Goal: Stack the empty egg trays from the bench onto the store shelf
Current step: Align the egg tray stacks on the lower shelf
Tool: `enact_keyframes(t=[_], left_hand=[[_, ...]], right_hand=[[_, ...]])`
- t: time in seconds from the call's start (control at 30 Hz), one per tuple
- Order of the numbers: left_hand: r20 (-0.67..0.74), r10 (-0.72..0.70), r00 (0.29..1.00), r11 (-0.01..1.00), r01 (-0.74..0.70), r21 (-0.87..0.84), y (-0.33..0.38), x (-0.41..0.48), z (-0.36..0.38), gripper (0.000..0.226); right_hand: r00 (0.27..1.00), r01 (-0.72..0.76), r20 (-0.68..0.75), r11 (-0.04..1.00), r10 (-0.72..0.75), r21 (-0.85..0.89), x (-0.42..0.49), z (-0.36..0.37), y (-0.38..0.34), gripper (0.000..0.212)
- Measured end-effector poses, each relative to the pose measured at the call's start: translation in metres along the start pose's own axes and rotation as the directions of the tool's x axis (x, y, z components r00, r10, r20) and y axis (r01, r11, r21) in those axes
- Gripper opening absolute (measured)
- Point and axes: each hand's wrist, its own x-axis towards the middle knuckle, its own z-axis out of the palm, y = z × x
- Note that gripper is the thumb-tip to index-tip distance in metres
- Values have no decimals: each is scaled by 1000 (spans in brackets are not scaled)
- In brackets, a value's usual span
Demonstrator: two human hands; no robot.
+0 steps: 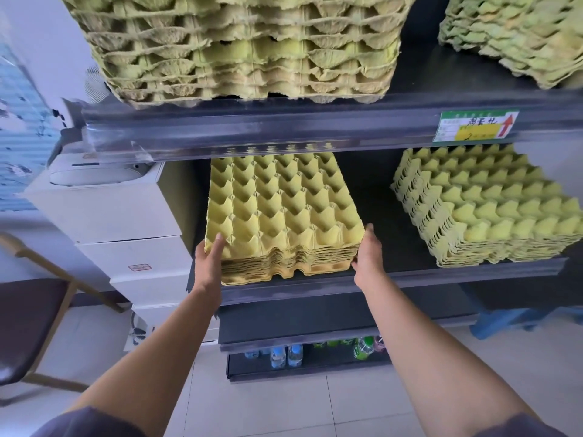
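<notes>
A stack of yellow egg trays (pixel 280 216) lies on the dark middle shelf (pixel 394 275), its front edge at the shelf lip. My left hand (pixel 209 257) presses flat against the stack's left front corner, fingers straight. On the right front corner my right hand (pixel 367 250) rests with straight fingers along the side. A second yellow stack (pixel 485 206) lies on the same shelf to the right, turned at an angle. Two greener, rougher stacks sit on the shelf above, one at the left (pixel 246 48) and one at the right (pixel 517 33).
The upper shelf's front rail (pixel 284 127) carries a green and yellow price label (pixel 476 126). White boxes (pixel 126 231) stand left of the shelf. A chair (pixel 28 326) is at the far left. Bottles (pixel 287 354) stand on the lowest shelf. A blue stool (pixel 511 320) is at the right.
</notes>
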Motion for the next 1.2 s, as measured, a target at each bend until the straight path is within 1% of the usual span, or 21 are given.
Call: enact_keyframes(t=[0.03,0.07,0.1,0.13,0.17,0.2,0.23,0.27,0.3,0.33,0.37,0.43,0.53,0.6,0.73,0.8,0.9,1.0,1.1,1.17,1.2], left_hand=[[-41,77,996,997,-76,24,2,-6,4,70],[-87,183,979,976,-171,133,6,-12,7,70],[-117,310,943,914,-262,310,10,-18,10,67],[-105,456,884,795,-352,495,14,-24,13,63],[-25,596,802,622,-441,647,17,-29,17,60],[110,692,713,415,-519,747,19,-33,21,59],[277,717,640,196,-566,801,22,-36,26,58],[440,663,605,-4,-584,812,24,-38,31,60],[554,564,613,-150,-583,798,26,-39,36,62],[608,463,645,-225,-578,784,27,-38,41,63],[621,391,679,-257,-568,782,28,-35,44,61],[613,351,708,-284,-543,790,29,-31,45,52],[620,387,683,-325,-528,784,25,-29,36,41],[616,413,670,-330,-521,787,18,-29,31,38],[611,432,663,-306,-529,791,7,-33,31,34],[616,411,672,-306,-534,788,11,-31,32,37],[612,369,700,-305,-531,791,20,-27,35,43],[624,332,708,-330,-532,779,26,-29,36,48],[618,287,732,-308,-541,783,34,-33,38,51],[624,286,727,-292,-554,780,42,-36,41,49],[630,295,718,-294,-560,775,45,-38,41,47]], right_hand=[[996,90,-24,996,-89,29,-4,2,2,50],[976,214,-41,977,-213,19,-10,3,2,48],[933,354,-44,934,-356,-49,-16,3,1,46],[861,497,-18,847,-509,-188,-21,2,-2,43],[765,610,53,695,-642,-381,-23,1,-6,42],[663,669,173,472,-729,-574,-22,0,-9,41],[595,674,326,235,-735,-700,-22,0,-12,41],[585,660,460,63,-668,-749,-20,1,-14,41],[615,647,538,-21,-576,-762,-20,2,-16,40],[648,641,569,-41,-506,-767,-19,3,-16,39],[660,641,577,-38,-481,-766,-20,3,-16,37],[634,646,582,-64,-510,-760,-24,5,-14,32],[566,655,589,-118,-577,-746,-33,7,-4,28],[547,645,580,-138,-603,-752,-36,7,3,27],[573,603,546,-137,-611,-786,-39,1,12,28],[603,589,542,-133,-585,-797,-39,3,9,30],[648,570,554,-150,-523,-808,-37,6,0,32],[688,562,567,-163,-453,-811,-38,2,-6,31],[724,554,584,-193,-368,-809,-43,0,-15,35],[706,555,607,-247,-366,-794,-47,-2,-21,38],[681,561,623,-273,-384,-781,-49,-3,-23,39]])
